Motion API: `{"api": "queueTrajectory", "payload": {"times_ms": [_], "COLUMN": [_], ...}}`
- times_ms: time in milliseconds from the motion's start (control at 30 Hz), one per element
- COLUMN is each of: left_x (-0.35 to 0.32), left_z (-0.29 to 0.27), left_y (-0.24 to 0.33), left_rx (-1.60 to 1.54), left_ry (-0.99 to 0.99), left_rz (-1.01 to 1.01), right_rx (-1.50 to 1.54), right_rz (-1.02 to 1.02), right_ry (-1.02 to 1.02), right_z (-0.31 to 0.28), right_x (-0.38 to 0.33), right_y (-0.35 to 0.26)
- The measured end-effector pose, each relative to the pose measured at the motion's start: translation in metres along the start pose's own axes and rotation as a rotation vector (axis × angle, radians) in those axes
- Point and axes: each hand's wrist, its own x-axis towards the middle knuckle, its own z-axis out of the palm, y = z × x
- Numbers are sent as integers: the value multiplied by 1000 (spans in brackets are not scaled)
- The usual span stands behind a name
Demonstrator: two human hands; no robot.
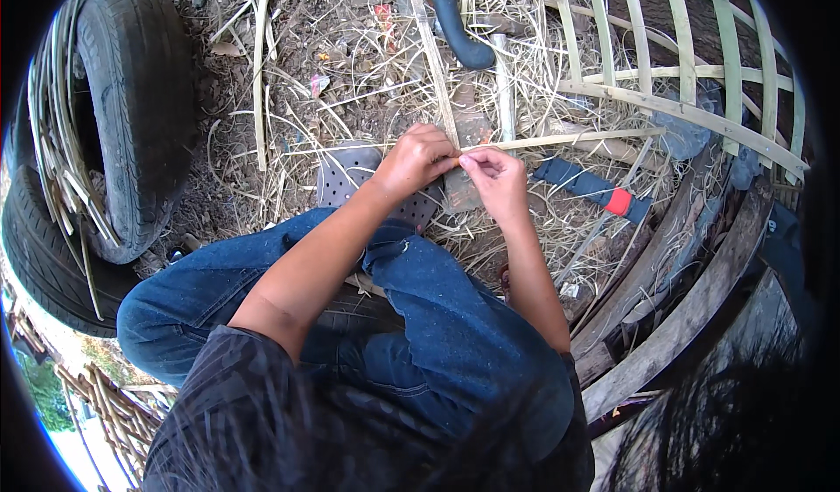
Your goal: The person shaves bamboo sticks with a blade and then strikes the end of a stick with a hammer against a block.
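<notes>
Left hand point(418, 159) and right hand point(494, 175) meet near the centre of the view, above the knees, each pinching a thin bamboo strip point(560, 139); the strip runs from the fingertips toward 3 o'clock; a second strip point(430, 50) rises from the left hand toward 12 o'clock; a woven bamboo frame point(682, 63) lies at 1 o'clock; tyres point(131, 115) stand at 9 o'clock; a blue-and-red tool point(595, 190) rests on the straw-covered ground just beside the right hand at 3 o'clock.
</notes>
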Motion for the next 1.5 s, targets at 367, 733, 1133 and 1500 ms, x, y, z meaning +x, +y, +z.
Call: {"api": "queueTrajectory", "payload": {"times_ms": [367, 733, 1133, 1500], "left_x": [2, 1, 0, -3], "left_z": [1, 4, 7, 5], "left_y": [-1, -2, -3, -2], "left_rx": [38, -34, -25, 9], "left_ry": [-3, 1, 8, -7], "left_rz": [23, -41, -26, -25], "right_rx": [-52, -760, -982, -791], "right_rz": [-14, 34, 25, -282], "right_ry": [36, 245, 128, 295], "right_z": [-5, -37, -48, -48], "right_x": [5, 61, 95, 93], "right_y": [-1, -18, -4, 15]}}
